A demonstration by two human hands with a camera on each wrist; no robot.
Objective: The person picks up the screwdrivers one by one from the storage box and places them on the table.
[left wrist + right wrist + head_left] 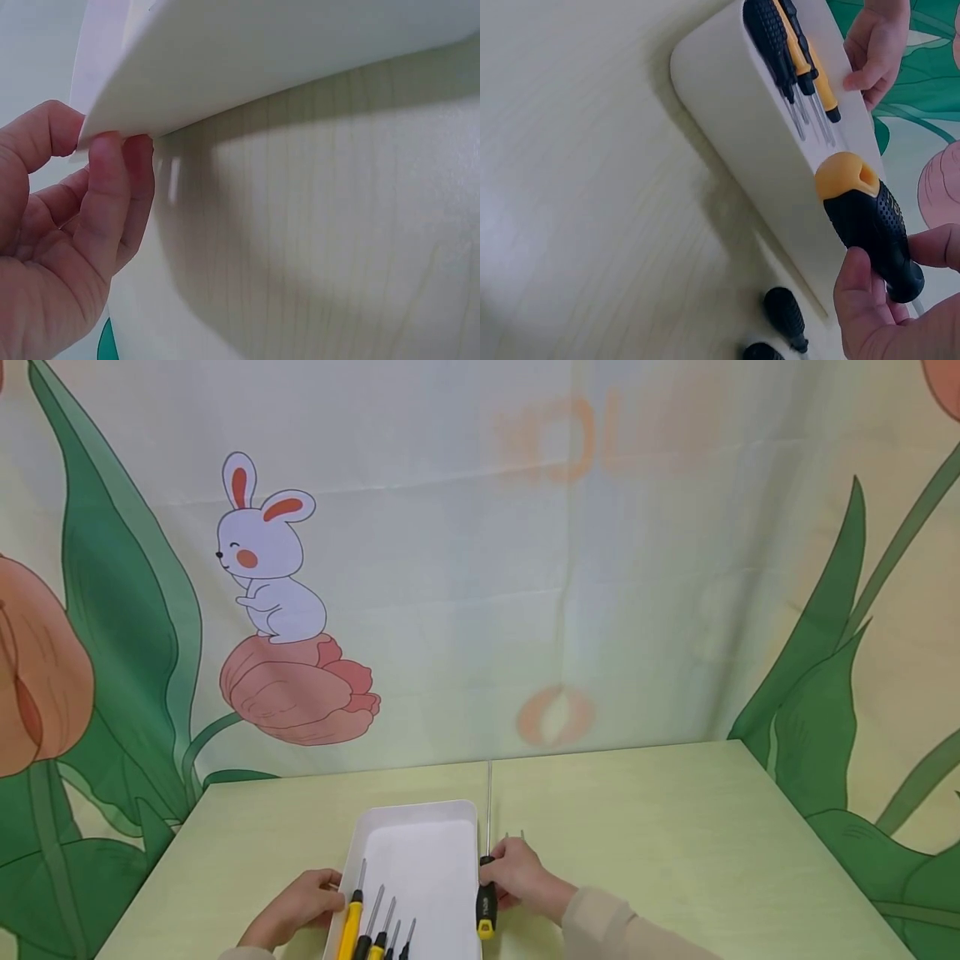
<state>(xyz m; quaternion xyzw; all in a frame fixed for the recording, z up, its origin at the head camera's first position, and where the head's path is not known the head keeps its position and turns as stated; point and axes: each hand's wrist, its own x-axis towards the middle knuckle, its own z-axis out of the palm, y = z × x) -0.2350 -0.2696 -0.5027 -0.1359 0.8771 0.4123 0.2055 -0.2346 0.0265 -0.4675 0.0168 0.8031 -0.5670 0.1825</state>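
Note:
My left hand (298, 906) pinches the left rim of a white tray (420, 852), thumb on one side and fingers on the other. In the left wrist view the fingertips (105, 157) press against the tray's outer wall. Thumb and fingers of my right hand (527, 878) hold a large screwdriver (487, 912) by its black handle with a yellow end. Its long thin shaft points away from me, along the tray's right edge. Inside the tray lie several smaller screwdrivers, including a yellow-handled screwdriver (350, 928), side by side with tips pointing away.
On the tabletop (637, 818), right of the tray, two more black-handled tools lie beneath my right hand; one black handle (785, 311) shows in the right wrist view. A printed curtain (450, 568) with a rabbit and tulips hangs behind the table's far edge.

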